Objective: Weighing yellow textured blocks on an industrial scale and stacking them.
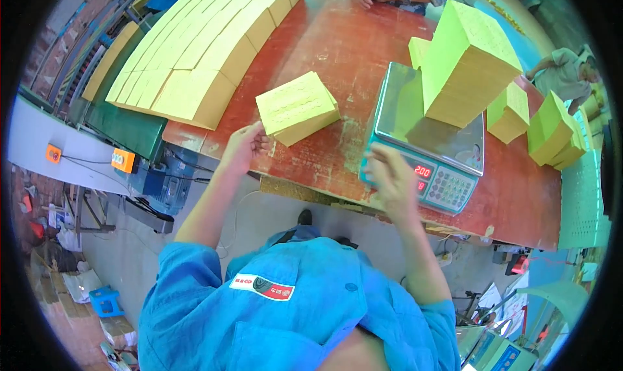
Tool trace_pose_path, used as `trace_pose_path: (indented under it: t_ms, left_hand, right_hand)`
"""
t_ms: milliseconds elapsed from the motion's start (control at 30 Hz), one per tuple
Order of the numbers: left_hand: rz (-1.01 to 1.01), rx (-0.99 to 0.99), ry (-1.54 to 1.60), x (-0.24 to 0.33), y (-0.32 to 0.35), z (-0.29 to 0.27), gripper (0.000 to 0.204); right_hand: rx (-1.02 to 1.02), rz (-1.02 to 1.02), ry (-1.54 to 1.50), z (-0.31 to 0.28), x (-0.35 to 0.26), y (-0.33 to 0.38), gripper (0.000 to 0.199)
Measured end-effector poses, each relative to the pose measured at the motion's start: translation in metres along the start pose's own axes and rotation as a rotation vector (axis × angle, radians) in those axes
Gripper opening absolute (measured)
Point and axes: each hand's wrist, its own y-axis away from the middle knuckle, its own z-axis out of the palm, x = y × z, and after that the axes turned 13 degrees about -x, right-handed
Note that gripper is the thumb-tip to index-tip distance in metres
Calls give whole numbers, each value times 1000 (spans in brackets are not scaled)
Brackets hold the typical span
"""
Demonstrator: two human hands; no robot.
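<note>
Single head view, fisheye, looking steeply down from above at red table (337, 53) edge, close range.

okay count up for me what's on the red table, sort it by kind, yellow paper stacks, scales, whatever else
Loose yellow-green paper stacks: 5, namely one by the left hand at, a tall one on the scale, a partly hidden one behind it, and two to the right
Long rows of stacked sheets: 1 block
Digital scale: 1, right hand at it
Total: 7

a factory packing floor — yellow paper stacks (195, 53), a weighing scale (431, 141), a worn red workbench (337, 53).
</note>
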Motion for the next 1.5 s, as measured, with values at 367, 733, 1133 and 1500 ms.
trace_pose_path:
  t_ms: [367, 733, 1133, 1500]
  left_hand:
    - [-24, -149, -108, 9, -5, 5, 19]
    - [-178, -284, -325, 25, -13, -5, 26]
    - [667, -256, -1784, 26, -47, 46, 69]
    - [805, -292, -1608, 44, -5, 121, 66]
  right_hand:
    - [183, 344, -113, 79, 55, -128, 25]
    - [290, 295, 255, 88, 56, -156, 16]
    - [253, -23, 316, 84, -2, -109, 9]
    - [728, -66, 111, -179, -13, 50, 8]
